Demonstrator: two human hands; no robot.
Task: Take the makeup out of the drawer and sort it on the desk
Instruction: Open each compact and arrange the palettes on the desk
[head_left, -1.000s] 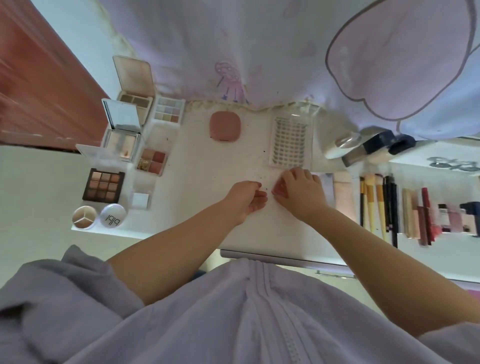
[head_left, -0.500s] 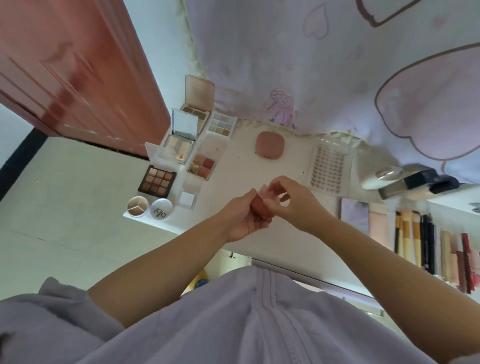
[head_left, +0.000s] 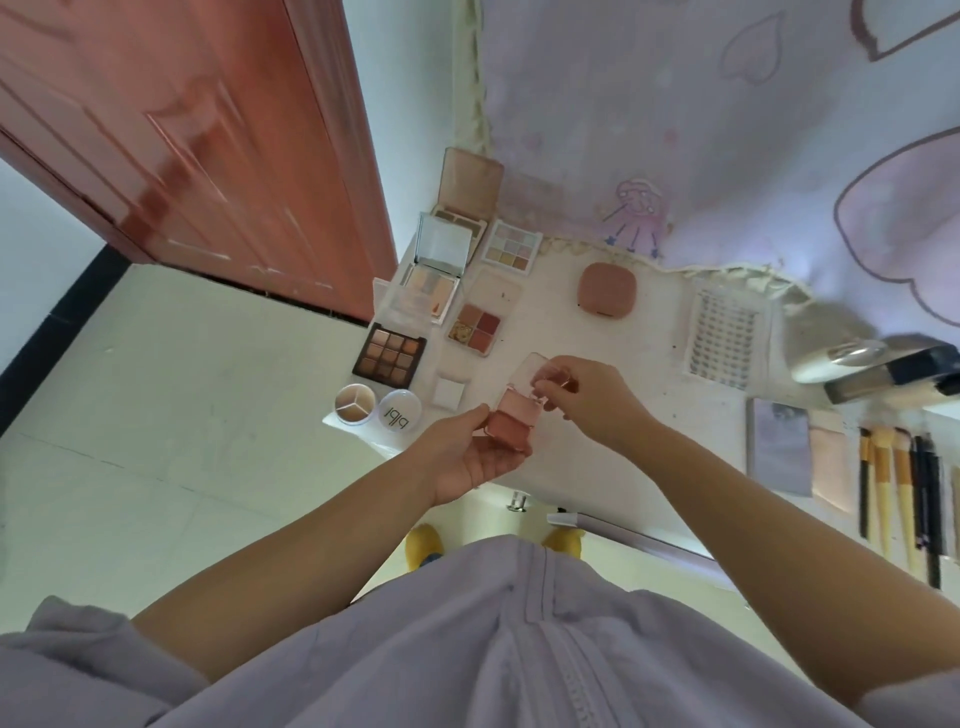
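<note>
A small pink blush compact (head_left: 511, 423) with a clear hinged lid is held above the front of the white desk (head_left: 639, 374). My left hand (head_left: 467, 457) cups its base from the left and below. My right hand (head_left: 587, 397) pinches the clear lid, which stands flipped open. Open eyeshadow palettes (head_left: 389, 356) and small round pots (head_left: 354, 404) lie in rows at the desk's left end. A closed pink compact (head_left: 607, 288) and a tray of false lashes (head_left: 724, 332) lie farther back.
Makeup brushes and pencils (head_left: 901, 499) lie in a row at the right, beside flat pale packets (head_left: 782, 452). A drawer front with a small knob (head_left: 518, 500) shows under the desk edge. A red-brown door (head_left: 208, 156) stands at the left; a patterned cloth hangs behind the desk.
Both hands lifted the small pink compact off the desk and drew it toward me and left. Its clear lid has been flipped open. The camera view swung left.
</note>
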